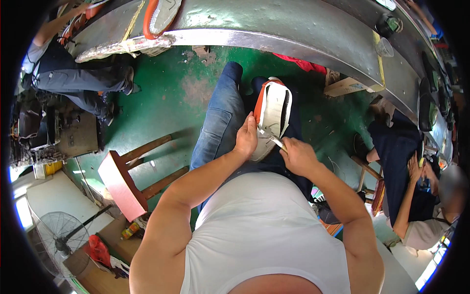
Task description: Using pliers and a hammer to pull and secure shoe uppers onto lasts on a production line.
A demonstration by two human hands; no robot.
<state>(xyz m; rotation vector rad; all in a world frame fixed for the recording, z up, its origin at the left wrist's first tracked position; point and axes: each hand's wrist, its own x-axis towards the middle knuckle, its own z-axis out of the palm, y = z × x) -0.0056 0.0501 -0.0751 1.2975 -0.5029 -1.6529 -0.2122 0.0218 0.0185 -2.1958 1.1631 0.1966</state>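
Note:
A shoe (274, 110) with a white sole and orange upper rests sole-up on my lap, over my blue jeans (218, 127). My left hand (246, 139) grips the shoe's near left edge. My right hand (297, 156) is closed around a small metal tool (272, 137) whose tip touches the near end of the sole.
A long grey metal conveyor bench (293, 34) curves across the top, with another orange shoe (161, 14) on it. A red-topped wooden stool (122, 183) stands at my left on the green floor. One person sits at the right (411, 181), another at the upper left (73, 78). A fan (61, 240) is at the lower left.

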